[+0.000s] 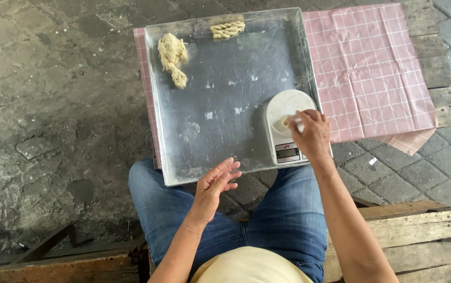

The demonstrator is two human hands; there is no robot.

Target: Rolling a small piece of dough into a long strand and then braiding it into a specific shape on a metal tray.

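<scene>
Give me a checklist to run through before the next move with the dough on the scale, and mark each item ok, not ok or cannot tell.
1. Small dough piece sits on the round pan of the white scale: ok.
2. Right hand has its fingertips at that piece: ok.
3. Left hand is open and holds nothing, over the tray's near edge: ok.
4. Scale stands inside the metal tray, at its right side: ok.
5. Scale display readable: cannot tell, too small.
6. Dough lump and twisted dough piece lie apart at the tray's far end: ok.
</scene>
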